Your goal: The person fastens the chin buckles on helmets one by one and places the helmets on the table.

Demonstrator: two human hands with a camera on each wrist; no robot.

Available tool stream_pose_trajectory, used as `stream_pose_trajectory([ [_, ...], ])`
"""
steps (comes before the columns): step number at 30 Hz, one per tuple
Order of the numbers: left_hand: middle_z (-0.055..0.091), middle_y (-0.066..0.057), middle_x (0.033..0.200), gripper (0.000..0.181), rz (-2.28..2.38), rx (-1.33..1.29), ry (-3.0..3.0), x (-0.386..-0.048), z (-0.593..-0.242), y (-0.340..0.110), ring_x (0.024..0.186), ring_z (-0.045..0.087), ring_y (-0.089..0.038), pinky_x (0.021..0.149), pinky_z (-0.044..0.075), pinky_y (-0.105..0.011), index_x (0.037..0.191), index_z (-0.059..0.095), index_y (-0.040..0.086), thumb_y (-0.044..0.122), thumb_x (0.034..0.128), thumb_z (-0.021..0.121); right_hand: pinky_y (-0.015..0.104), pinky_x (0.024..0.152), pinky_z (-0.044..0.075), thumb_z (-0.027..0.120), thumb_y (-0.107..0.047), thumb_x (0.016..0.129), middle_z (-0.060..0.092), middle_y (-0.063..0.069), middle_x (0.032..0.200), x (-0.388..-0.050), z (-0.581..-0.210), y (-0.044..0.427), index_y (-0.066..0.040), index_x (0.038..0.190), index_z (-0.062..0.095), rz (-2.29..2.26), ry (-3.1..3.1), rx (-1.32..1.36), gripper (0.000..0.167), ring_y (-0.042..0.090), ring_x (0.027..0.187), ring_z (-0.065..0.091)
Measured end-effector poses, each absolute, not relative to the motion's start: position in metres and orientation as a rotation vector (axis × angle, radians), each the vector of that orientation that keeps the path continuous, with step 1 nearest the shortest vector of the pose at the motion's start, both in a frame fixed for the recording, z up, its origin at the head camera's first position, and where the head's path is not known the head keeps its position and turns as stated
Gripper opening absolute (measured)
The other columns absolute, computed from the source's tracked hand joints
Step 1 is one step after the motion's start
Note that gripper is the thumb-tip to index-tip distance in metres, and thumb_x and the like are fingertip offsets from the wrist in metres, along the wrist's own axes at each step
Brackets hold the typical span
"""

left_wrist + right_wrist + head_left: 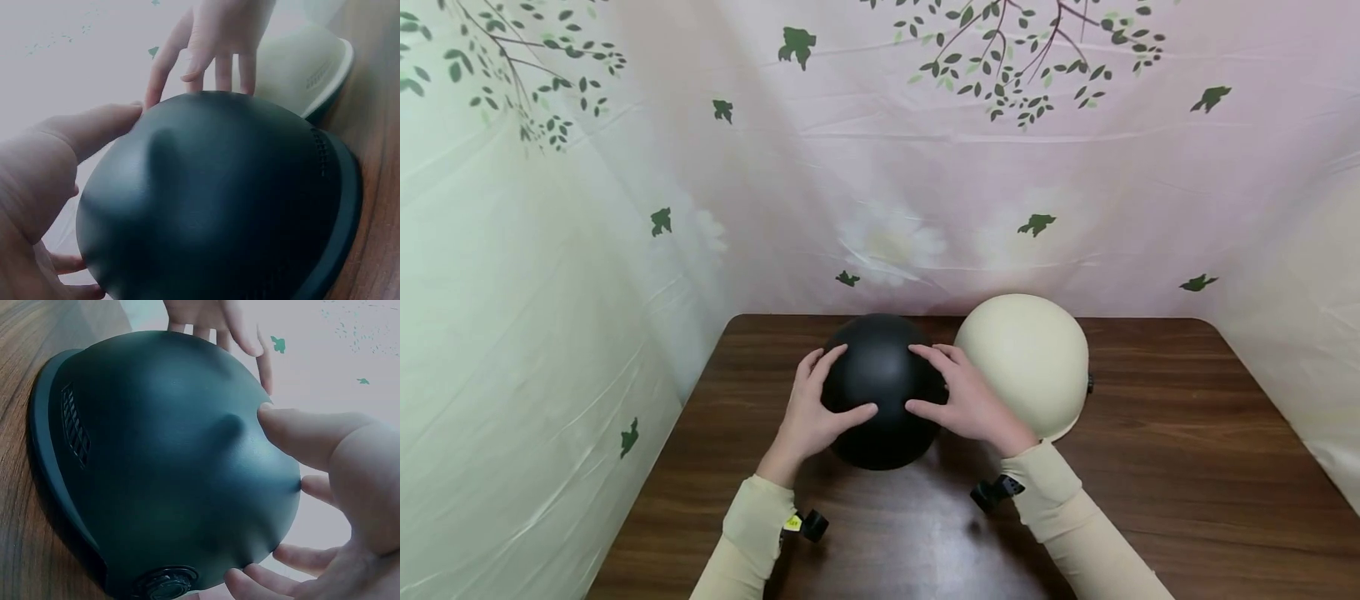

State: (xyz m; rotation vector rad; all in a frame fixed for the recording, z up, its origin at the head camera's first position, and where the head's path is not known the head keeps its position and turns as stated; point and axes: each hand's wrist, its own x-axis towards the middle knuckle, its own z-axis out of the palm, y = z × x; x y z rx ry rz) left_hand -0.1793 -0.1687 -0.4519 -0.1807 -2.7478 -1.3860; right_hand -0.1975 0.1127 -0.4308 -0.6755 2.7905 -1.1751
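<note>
- We see the black helmet (880, 437) dome up, rim down on the brown wooden table (1187, 467), about mid-width, toward the far edge.
- Left hand (808, 417) is on the helmet's left side: fingers spread and loosely extended, thumb over the near part of the dome.
- Right hand (966, 404) mirrors it on the right side: fingers spread, fingertips touching the shell, thumb pointing left toward the other thumb.
- We can't tell how hard either hand presses.
- Cream helmet (1026, 358) sits just right of the black one, partly behind the right hand; dark knob (1091, 383) on its right side.
- In the right wrist view we spot a vent grille (76, 425) and round fitting (167, 582) on the black shell.
- Leaf-print curtain (880, 167) hangs beyond the far edge.
</note>
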Motion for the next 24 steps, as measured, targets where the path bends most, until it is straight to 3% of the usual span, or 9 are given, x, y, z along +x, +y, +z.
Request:
stream_pose_trajectory([
  [13,0.017,-0.011,0.181,0.102,-1.300,-0.197,-2.815,-0.181,-0.449,-0.166,0.161,0.031,-0.050,0.117,0.041,-0.078,0.166,0.039,0.044,0.049,0.0807,0.096,0.067,0.118,0.047,0.083,-0.027,0.099,0.039,0.028,0.169,-0.203,-0.434,0.115,-0.020,0.167,0.045,-1.153,2.813,-0.716,0.079,0.048,0.152,0.047],
  [20,0.016,-0.011,0.182,0.104,-1.296,-0.208,-2.822,-0.185,-0.449,-0.167,0.161,0.031,-0.052,0.118,0.040,-0.080,0.167,0.036,0.047,0.049,0.0809,0.095,0.059,0.106,0.056,0.080,-0.027,0.102,0.054,0.019,0.158,-0.205,-0.422,0.131,-0.011,0.160,0.051,-1.205,2.844,-0.782,0.067,0.039,0.132,0.061],
  [24,0.015,-0.011,0.183,0.104,-1.298,-0.206,-2.821,-0.188,-0.449,-0.168,0.162,0.031,-0.052,0.117,0.041,-0.080,0.167,0.035,0.047,0.049,0.0817,0.095,0.059,0.105,0.059,0.081,-0.021,0.101,0.059,0.017,0.151,-0.207,-0.409,0.146,-0.009,0.151,0.062,-1.327,2.927,-0.816,0.055,0.036,0.134,0.061],
])
